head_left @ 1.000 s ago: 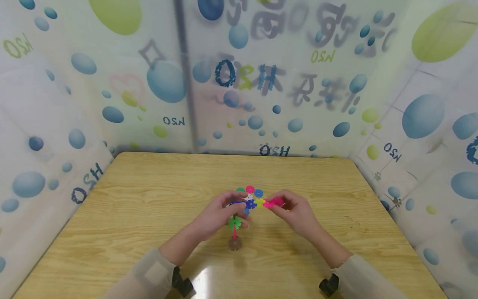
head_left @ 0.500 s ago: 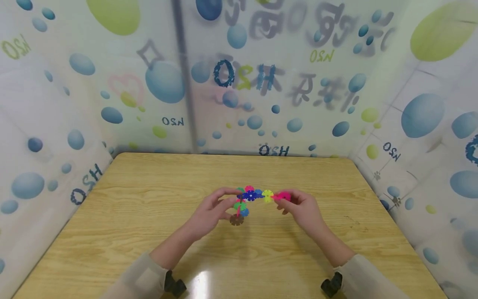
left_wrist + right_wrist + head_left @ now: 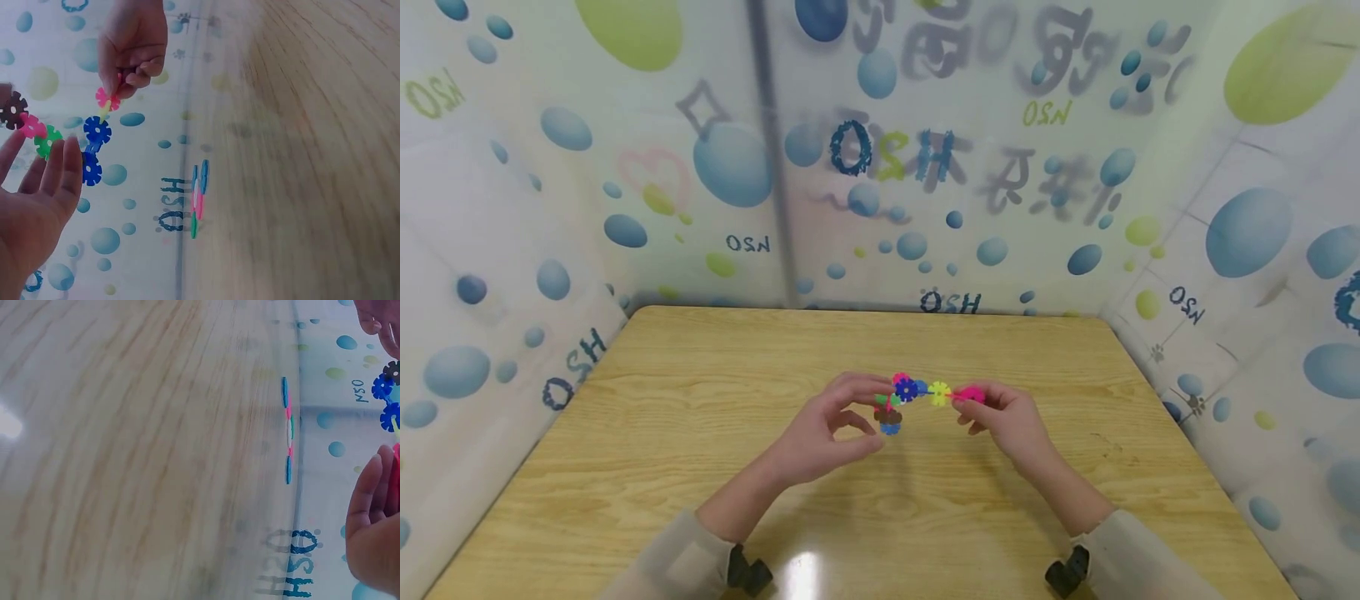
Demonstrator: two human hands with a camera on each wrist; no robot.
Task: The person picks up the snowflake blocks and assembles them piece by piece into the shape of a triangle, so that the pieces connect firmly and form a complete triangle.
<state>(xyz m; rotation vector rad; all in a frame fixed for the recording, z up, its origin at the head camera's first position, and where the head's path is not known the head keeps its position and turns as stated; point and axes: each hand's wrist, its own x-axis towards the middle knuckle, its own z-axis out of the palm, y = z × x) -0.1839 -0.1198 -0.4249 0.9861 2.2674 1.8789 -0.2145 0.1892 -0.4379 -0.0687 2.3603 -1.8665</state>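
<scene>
A chain of linked plastic snowflake discs hangs above the table between my hands. My right hand [image 3: 1007, 417] pinches its pink disc [image 3: 973, 395] end. A yellow disc [image 3: 938, 393] and a dark blue disc [image 3: 906, 389] follow towards the left. My left hand [image 3: 831, 429] is at the other part, its thumb spread away below. In the left wrist view its extended fingers are by the green disc [image 3: 47, 142]; contact is unclear. Beyond that are a pink disc [image 3: 32, 127] and a brown end disc [image 3: 14, 110].
A flat group of joined discs lies on the wooden table [image 3: 700, 400] behind the chain, with a blue disc [image 3: 285, 392] at one end. The patterned curtain [image 3: 880, 208] stands along the table's back edge, with more at both sides.
The chain has risen and shifted right, with its brown end swinging away from me. My left thumb has moved off the chain and spread. My right hand keeps its pinch.
</scene>
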